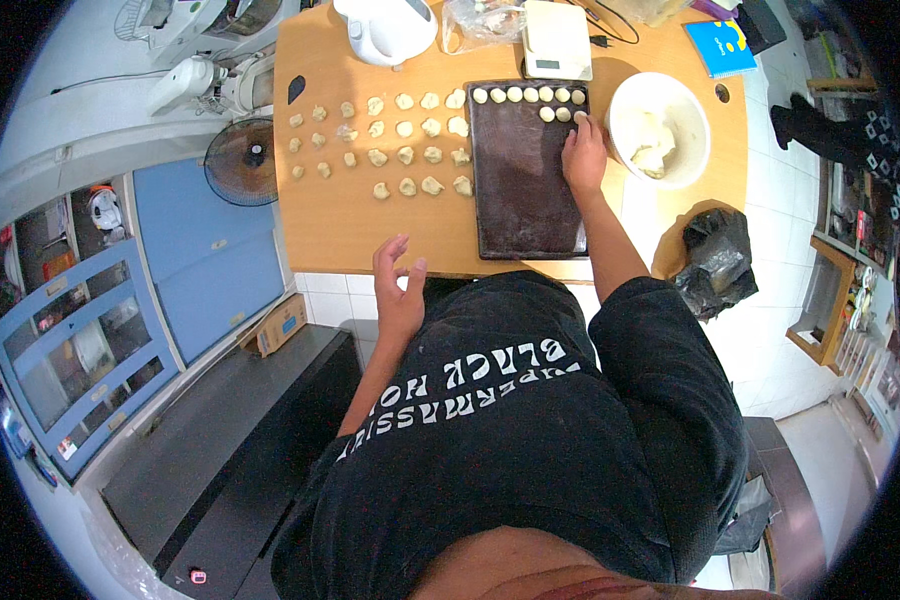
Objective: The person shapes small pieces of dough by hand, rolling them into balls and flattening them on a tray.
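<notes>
Shaping of dough on a wooden counter (370,235), seen from above. The right hand (584,162) reaches over the far right corner of a dark metal tray (525,190), its fingers drawn close together at a small dough ball (580,117) at the end of the second row; whether they pinch it or merely touch it I cannot tell. The left hand (398,288) is held above the near edge of the counter, its fingers loosely curved, thumb apart, gripping nothing.

The finished balls (514,94) are smooth, round and pale, set side by side along the tray's far edge, with a shorter row below. Left of the tray, rough lumps (377,157) of dough, uneven and knobbly, stand in loose rows on the bare wood. To the right, a round white bowl (698,120) contains a soft, pale mass (654,143).

Surface and room: a flat white scale (557,35) stands beyond the tray, near a clear, wrinkled plastic bag (478,25) and a rounded white appliance (388,32). A blue notebook (715,48) lies at the far right; a crumpled black bag (718,262) sits at the near right corner. A round caged fan (242,162) and a blue cupboard (205,250) flank the counter's left side; the floor (765,370) is pale tile.
</notes>
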